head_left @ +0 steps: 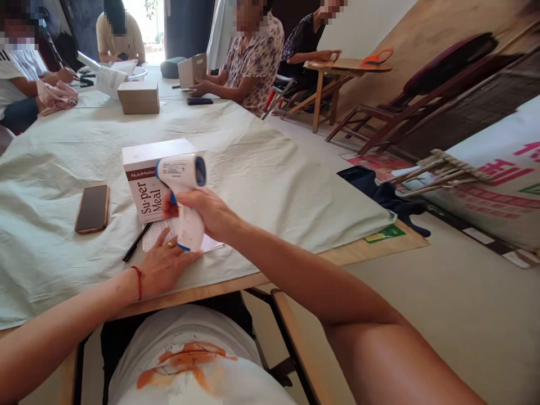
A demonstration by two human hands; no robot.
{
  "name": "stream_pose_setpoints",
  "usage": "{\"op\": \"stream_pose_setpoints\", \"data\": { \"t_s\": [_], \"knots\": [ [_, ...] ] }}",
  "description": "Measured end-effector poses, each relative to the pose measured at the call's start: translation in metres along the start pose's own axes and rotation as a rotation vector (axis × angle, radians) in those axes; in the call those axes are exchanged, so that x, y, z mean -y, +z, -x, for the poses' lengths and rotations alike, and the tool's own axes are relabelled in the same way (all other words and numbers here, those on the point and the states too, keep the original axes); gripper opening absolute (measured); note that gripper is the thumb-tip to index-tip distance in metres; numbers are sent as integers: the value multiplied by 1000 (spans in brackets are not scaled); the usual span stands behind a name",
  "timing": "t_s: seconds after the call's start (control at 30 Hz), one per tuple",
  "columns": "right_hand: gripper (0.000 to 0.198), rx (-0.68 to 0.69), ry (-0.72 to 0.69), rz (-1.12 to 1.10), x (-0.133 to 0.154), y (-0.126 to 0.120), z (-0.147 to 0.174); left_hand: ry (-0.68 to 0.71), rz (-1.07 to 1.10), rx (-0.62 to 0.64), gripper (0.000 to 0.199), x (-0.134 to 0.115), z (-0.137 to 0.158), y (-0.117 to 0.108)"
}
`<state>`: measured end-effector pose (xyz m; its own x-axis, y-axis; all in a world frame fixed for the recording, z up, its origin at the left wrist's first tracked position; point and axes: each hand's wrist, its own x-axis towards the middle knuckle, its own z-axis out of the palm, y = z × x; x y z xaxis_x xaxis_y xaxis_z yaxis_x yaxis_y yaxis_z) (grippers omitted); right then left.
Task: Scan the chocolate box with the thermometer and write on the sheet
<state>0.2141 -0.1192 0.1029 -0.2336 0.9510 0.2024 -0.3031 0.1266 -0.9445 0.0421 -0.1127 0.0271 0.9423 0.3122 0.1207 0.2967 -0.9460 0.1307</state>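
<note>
The right hand [206, 214] was wrapped around the grip of a white thermometer gun [184, 191], held just above the left hand [162, 264], which lay flat and open on a paper sheet [211, 244]. The gun looked light, rigid and smooth plastic, best held by that handle, clear of the sensor end. A carton [145, 180] stood just behind it.
</note>
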Motion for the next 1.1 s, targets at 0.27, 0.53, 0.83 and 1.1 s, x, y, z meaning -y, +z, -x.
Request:
{"op": "stream_pose_setpoints", "data": {
  "t_s": [0.27, 0.53, 0.83, 1.1],
  "knots": [
    [29, -227, 11, 24, -67, -27, 3, 155, 487, 274, 49, 20, 0, -33],
    [40, -349, 64, -6, -81, -32, 12, -750, 711, -562, 74, 95, -2, -66],
    [31, -319, 40, 201, -78, -25, 10, -584, 1139, -783, 64, 92, -29, -16],
    [33, -391, 97, 237, -75, -20, 11, -552, 1020, -784, 67, 87, -25, -18]
  ]
}}
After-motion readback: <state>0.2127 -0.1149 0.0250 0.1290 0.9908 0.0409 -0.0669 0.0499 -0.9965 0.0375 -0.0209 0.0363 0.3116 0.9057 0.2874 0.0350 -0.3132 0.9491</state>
